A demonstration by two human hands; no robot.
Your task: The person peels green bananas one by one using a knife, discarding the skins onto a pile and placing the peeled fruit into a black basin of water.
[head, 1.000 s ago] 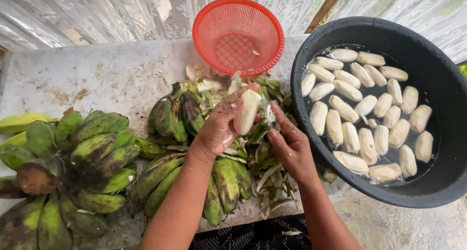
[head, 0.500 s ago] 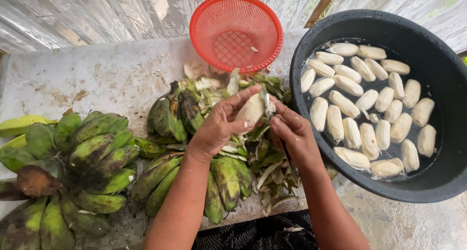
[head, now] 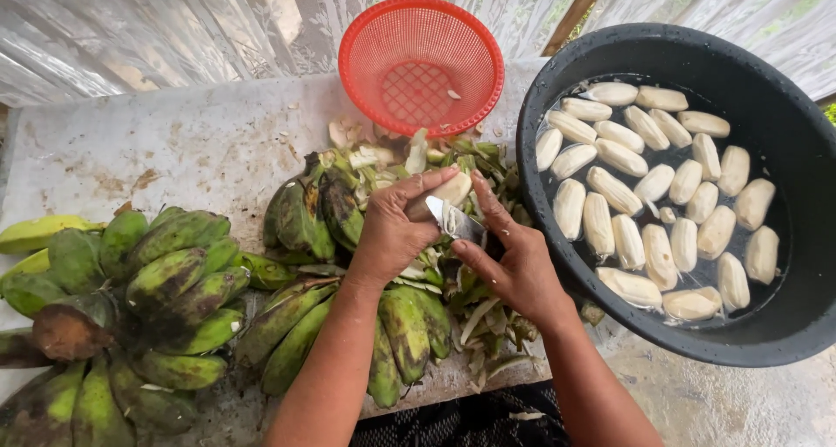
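while the peeled banana [head: 451, 191] sits pinched in the fingers of the left hand [head: 396, 229], held above the heap of green peels [head: 470, 282] at the middle of the worktable [head: 200, 142], the right hand [head: 514, 264] is closed around a small knife [head: 455, 220] whose blade lies against the fruit and close to the left fingertips. the pale flesh looks slick, so it could well slip out of that pinch and drop into the scraps; a slip of the blade toward the left thumb is the sharper risk, since edge and fingers are nearly touching.

just beside the hands, to the right, a large black basin [head: 784, 325] holds water with many peeled bananas [head: 662, 186] floating in it, packed close but not filling the far right edge. behind the hands a red mesh basket [head: 421, 64] stands tilted against the back, holding nothing but a small pale scrap or two. unpeeled green bananas [head: 401, 325] lie under the forearms, and a larger bunch [head: 139, 299] rests at the left edge of the table, some skins blotched dark. a lace curtain [head: 174, 20] hangs behind.
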